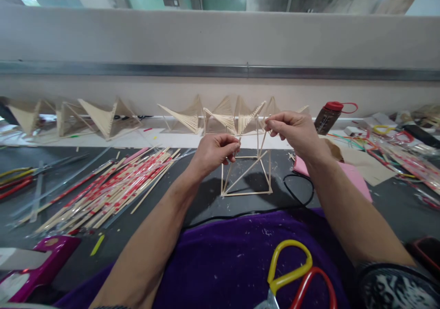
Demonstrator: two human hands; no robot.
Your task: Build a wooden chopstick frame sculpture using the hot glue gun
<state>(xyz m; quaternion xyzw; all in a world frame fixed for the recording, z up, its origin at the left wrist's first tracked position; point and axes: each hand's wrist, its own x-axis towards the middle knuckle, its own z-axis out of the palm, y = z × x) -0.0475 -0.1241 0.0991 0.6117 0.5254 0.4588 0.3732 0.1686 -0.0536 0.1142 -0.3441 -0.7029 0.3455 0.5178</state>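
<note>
A small frame of thin wooden sticks (246, 193) stands on the dark table, with uprights and a diagonal stick across its near side. My left hand (217, 152) is closed in a pinch at the frame's upper left, around a stick whose tip shows above the fingers; the exact grip is partly hidden. On the other side, my right hand (292, 129) pinches the top of a slanting wooden stick (263, 141) near the rear upright. Whether that stick's lower end is joined to the frame, I cannot tell.
Finished stick models (185, 118) line the white ledge behind. Red-and-white packs of sticks (117, 190) lie left. Yellow-and-red scissors (290, 265) rest on purple cloth (220, 258). A red-capped bottle (328, 118), pink cloth (354, 178) and black cord (288, 190) are right. A magenta tape dispenser (57, 254) sits front left.
</note>
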